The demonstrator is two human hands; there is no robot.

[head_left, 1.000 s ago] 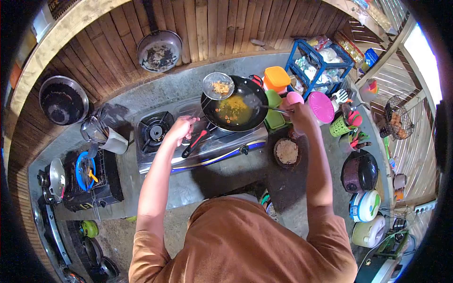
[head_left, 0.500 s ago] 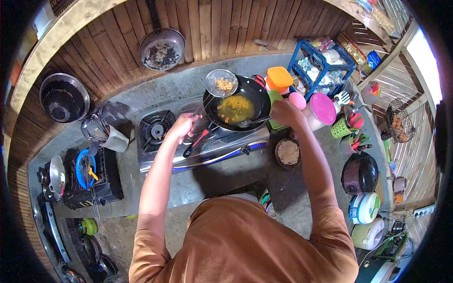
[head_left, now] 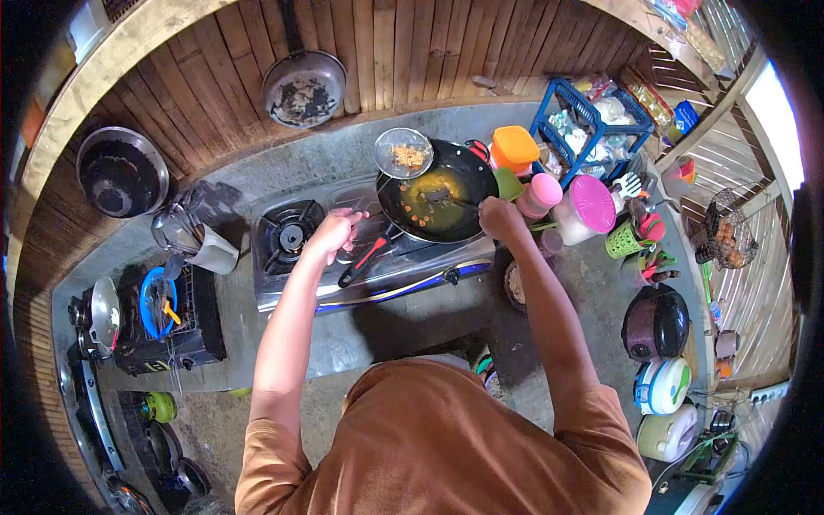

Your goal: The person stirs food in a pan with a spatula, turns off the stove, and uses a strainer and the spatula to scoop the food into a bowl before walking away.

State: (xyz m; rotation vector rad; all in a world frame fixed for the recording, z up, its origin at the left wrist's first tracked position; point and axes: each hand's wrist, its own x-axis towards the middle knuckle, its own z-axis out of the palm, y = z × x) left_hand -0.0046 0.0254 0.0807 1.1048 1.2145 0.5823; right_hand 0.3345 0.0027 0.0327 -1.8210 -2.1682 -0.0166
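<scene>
My left hand point(head_left: 337, 233) is closed around the handle of a wire strainer point(head_left: 403, 137). Golden fried bits point(head_left: 407, 156) lie in the strainer's mesh, which is over the left rim of a black wok point(head_left: 482, 182). Yellow oil with small orange-brown pieces point(head_left: 427, 221) fills the wok's bottom. At the wok's right rim, my right hand point(head_left: 502, 219) grips a dark spatula point(head_left: 439, 196), whose head dips into the middle of the oil and is partly hidden there. The wok's red-and-black handle point(head_left: 369, 259) points toward me, untouched.
The wok sits on a metal gas stove point(head_left: 343, 292) with a bare left burner point(head_left: 292, 236). Right of it stand an orange container point(head_left: 513, 148), a pink-lidded jar point(head_left: 588, 206) and a blue rack point(head_left: 592, 120). A utensil holder point(head_left: 215, 251) stands on the left.
My right hand has moved left and slightly down, carrying the spatula head from the wok's lower right side into the middle of the oil. The strainer stays over the rim.
</scene>
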